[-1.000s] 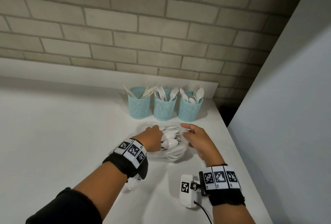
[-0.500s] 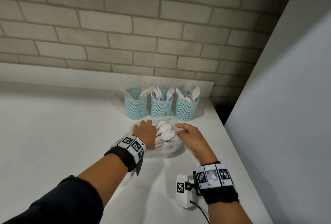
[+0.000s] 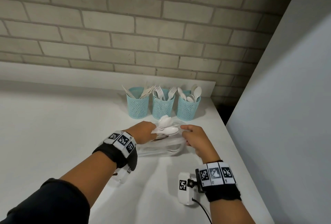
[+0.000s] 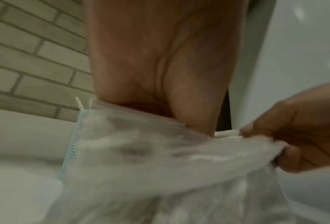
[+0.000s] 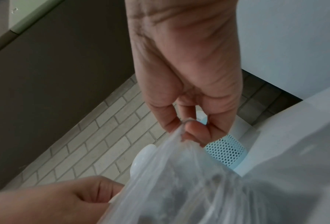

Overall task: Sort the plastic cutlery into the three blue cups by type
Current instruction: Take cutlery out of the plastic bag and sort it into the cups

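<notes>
- I see a brick wall [image 3: 125, 27] behind the white counter [image 3: 53, 134].
- A grey panel [image 3: 286, 98] stands at the right.
- Near me, a white device [image 3: 185, 189] with a black cable [image 3: 204, 212].

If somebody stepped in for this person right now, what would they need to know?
Left hand: grips a bunch of white spoons at the mouth of the clear plastic bag.
Right hand: pinches the bag's edge, holding it open.
Three blue cups stand in a row at the back of the counter: the left looks to hold knives, the middle forks, the right spoons.
Done: each cup already has cutlery.
Left: put the held spoons in the right cup, then sort whatever remains in the bag.
</notes>
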{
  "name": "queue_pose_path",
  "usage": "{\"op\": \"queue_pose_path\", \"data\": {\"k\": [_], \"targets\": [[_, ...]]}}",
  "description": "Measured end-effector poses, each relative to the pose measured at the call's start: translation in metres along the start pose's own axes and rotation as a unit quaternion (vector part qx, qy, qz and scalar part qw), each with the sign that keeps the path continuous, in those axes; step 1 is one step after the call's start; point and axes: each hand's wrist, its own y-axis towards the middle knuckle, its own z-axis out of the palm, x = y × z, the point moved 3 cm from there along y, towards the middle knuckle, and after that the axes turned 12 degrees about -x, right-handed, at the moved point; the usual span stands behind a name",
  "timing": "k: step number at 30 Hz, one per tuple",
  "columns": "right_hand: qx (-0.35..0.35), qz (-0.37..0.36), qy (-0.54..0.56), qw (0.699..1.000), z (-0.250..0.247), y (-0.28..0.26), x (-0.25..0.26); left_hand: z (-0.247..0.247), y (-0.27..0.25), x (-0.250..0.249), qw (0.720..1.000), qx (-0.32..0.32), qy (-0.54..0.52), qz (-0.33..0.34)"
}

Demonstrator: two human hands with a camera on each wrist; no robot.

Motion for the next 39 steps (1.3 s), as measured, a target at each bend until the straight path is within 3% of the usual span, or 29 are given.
{"op": "queue_pose_path", "data": {"k": [9, 12, 16, 18, 21, 24, 28, 32, 39], "targets": [[0.016, 0.016, -0.005, 1.000, -0.007, 0.003, 0.001, -0.015, 0.001, 0.004, 0.996, 0.031, -0.078, -0.013], [0.018, 0.009, -0.033, 0.999, -0.007, 0.003, 0.004, -0.017, 0.004, 0.008, 0.984, 0.020, -0.174, -0.032], [-0.013, -0.062, -0.166, 0.984, -0.009, 0.009, 0.011, -0.024, 0.005, 0.011, 0.944, 0.001, -0.321, -0.075], [-0.042, -0.105, -0.165, 0.980, -0.011, 0.010, 0.024, -0.028, 0.006, 0.011, 0.916, -0.007, -0.392, -0.080], [-0.050, -0.122, -0.001, 0.991, -0.011, 0.005, 0.053, -0.030, 0.009, 0.008, 0.854, -0.003, -0.514, -0.079], [0.009, -0.061, 0.168, 0.984, 0.000, 0.006, 0.071, -0.028, 0.011, 0.000, 0.792, 0.036, -0.602, -0.098], [0.002, -0.056, 0.226, 0.973, 0.014, 0.013, 0.078, -0.020, 0.011, -0.006, 0.726, 0.061, -0.666, -0.161], [0.025, -0.023, 0.209, 0.977, 0.022, 0.019, 0.073, -0.012, 0.011, -0.004, 0.708, 0.043, -0.676, -0.198], [0.022, 0.016, 0.230, 0.973, 0.024, 0.025, 0.064, -0.010, 0.009, -0.002, 0.715, 0.011, -0.672, -0.193]]}}
